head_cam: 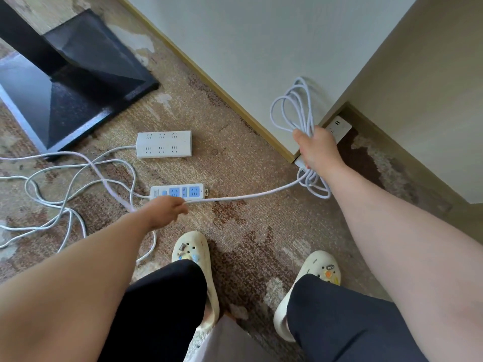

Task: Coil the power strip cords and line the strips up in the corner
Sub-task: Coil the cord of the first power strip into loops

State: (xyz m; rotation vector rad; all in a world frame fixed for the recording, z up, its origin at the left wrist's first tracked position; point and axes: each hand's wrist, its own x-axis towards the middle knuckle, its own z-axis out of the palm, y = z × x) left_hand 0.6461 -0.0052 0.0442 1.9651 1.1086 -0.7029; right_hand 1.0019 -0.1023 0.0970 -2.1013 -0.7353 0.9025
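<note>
My right hand (317,148) grips a bundle of white cord loops (291,105) near the wall corner; loops stick out above and below the fist. A taut length of that cord (248,195) runs left to my left hand (167,211), which pinches it just in front of a white strip with blue sockets (179,192). A wider white six-socket strip (164,143) lies flat on the carpet behind it. A third white strip (338,128) lies in the corner, partly hidden by my right hand.
Loose white cords (60,194) sprawl tangled over the patterned carpet at the left. A black metal stand base (73,82) fills the upper left. White walls with a wooden skirting (209,79) meet at the corner. My cream clogs (194,259) stand at the bottom.
</note>
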